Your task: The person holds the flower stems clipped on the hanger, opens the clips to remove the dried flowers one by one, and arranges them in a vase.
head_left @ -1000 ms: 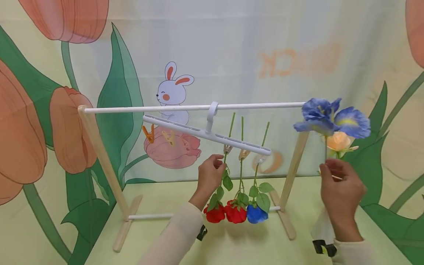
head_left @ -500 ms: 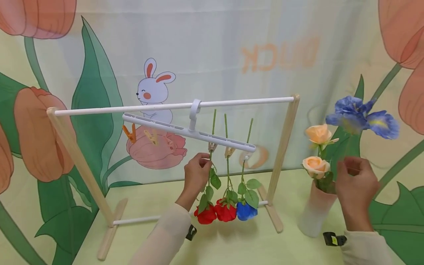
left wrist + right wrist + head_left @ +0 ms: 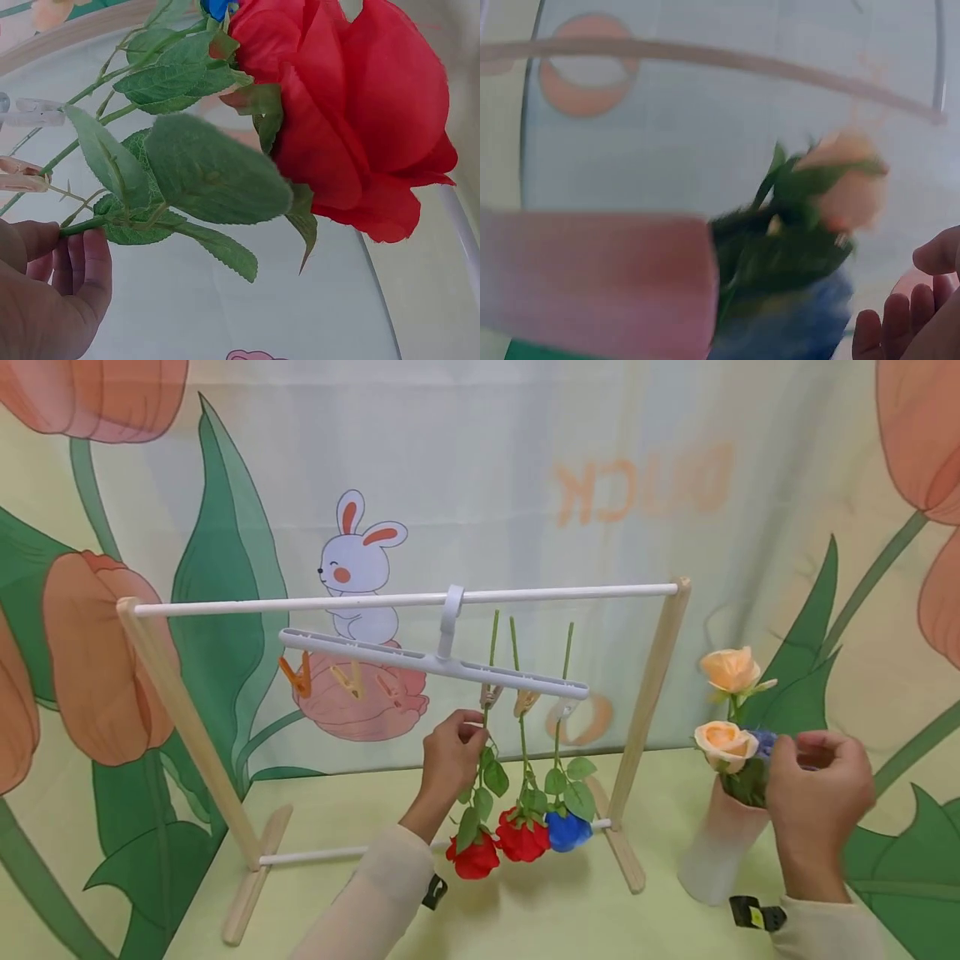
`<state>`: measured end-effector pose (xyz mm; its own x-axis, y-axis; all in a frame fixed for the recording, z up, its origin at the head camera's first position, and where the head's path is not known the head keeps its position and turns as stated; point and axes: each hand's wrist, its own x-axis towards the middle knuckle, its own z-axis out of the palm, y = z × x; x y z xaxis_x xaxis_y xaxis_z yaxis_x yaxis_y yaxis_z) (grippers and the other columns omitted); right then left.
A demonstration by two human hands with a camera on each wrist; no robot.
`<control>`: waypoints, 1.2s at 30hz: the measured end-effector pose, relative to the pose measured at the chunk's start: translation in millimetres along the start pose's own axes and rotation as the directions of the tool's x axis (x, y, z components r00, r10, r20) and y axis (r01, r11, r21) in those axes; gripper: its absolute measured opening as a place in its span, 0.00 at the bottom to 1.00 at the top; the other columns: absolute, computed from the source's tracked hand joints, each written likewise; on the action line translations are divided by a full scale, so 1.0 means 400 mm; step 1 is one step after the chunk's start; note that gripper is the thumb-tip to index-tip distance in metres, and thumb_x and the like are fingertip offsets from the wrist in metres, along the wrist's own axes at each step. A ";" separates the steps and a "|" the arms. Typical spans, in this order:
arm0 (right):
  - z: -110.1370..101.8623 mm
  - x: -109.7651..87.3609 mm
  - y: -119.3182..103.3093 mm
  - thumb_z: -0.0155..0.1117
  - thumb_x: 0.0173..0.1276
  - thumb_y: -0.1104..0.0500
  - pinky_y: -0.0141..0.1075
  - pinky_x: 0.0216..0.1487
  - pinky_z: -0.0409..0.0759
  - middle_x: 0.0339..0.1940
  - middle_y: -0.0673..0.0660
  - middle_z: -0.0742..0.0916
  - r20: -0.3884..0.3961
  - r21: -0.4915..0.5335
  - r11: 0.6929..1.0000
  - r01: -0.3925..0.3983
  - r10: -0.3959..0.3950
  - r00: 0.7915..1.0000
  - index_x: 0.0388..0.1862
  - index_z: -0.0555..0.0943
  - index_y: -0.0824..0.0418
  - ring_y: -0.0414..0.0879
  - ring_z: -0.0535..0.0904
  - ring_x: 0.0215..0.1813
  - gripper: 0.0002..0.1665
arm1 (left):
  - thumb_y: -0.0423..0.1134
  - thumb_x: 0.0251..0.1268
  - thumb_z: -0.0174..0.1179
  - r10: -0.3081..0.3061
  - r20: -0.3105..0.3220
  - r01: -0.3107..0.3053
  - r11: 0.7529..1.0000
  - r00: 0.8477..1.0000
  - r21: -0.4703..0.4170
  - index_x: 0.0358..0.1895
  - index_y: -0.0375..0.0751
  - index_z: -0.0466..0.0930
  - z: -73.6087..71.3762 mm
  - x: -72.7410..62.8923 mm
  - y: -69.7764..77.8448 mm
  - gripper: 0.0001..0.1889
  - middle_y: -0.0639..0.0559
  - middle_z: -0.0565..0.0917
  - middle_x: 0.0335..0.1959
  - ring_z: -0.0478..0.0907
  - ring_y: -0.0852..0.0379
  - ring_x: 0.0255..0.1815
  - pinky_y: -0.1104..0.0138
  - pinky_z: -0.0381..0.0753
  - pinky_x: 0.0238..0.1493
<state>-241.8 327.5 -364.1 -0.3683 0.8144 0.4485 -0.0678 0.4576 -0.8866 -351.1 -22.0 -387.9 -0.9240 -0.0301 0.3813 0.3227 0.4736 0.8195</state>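
Note:
My left hand (image 3: pixel 453 756) pinches the green stem of the leftmost red rose (image 3: pixel 474 856), just under a brown clip (image 3: pixel 491 695) on the hanger (image 3: pixel 360 647). Beside it, a second red rose (image 3: pixel 523 835) and a blue rose (image 3: pixel 568 831) hang head down from their clips. In the left wrist view, thumb and fingers close on the stem (image 3: pixel 82 226). At the right, my right hand (image 3: pixel 821 802) is by the vase (image 3: pixel 720 852), thumb and fingers apart with nothing between them. A blue iris (image 3: pixel 795 322) sits low at the vase mouth, mostly hidden by that hand in the head view.
Two peach roses (image 3: pixel 727 745) stand in the vase. The tilted hanger hooks over the white rod (image 3: pixel 300 604) of a wooden rack (image 3: pixel 191 727). Orange (image 3: pixel 300 677), yellow (image 3: pixel 348 680) and pink (image 3: pixel 390 689) clips hang from its left half. A printed cloth (image 3: pixel 480 460) forms the backdrop.
The blue iris has dropped from above my right hand to the vase mouth, and that hand has let go. My left hand keeps its pinch while the leftmost red rose hangs slightly lower.

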 end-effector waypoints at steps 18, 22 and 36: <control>0.233 -0.291 -0.140 0.69 0.66 0.62 0.14 0.36 0.72 0.37 0.61 0.88 0.303 0.179 0.952 0.250 -0.295 0.906 0.44 0.84 0.66 0.49 0.85 0.35 0.10 | 0.37 0.69 0.63 -0.014 0.001 0.014 0.999 1.000 -0.030 0.48 0.43 0.86 -0.003 -0.009 0.001 0.08 0.47 0.89 0.34 0.80 0.58 0.28 0.65 0.81 0.34; 0.272 -0.355 -0.158 0.69 0.67 0.60 0.27 0.40 0.82 0.39 0.60 0.88 0.387 0.200 0.957 0.212 -0.276 0.880 0.46 0.84 0.64 0.53 0.87 0.37 0.11 | 0.37 0.68 0.63 -0.016 -0.005 0.016 0.999 1.000 -0.031 0.48 0.43 0.86 -0.006 -0.011 -0.004 0.08 0.48 0.89 0.34 0.81 0.58 0.30 0.65 0.82 0.36; 0.410 -0.461 -0.255 0.71 0.65 0.60 0.51 0.50 0.87 0.49 0.63 0.90 0.478 0.291 0.946 0.140 -0.271 0.835 0.55 0.83 0.66 0.57 0.90 0.46 0.21 | 0.39 0.70 0.63 -0.061 0.007 0.062 0.994 0.998 -0.090 0.48 0.41 0.86 -0.009 -0.022 0.005 0.09 0.45 0.90 0.36 0.85 0.56 0.32 0.68 0.86 0.28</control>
<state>-319.1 72.1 -375.2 -0.7328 0.3858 0.5605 -0.3855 0.4434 -0.8092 -341.5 -24.1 -388.2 -0.9434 -0.0529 0.3274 0.2825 0.3893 0.8767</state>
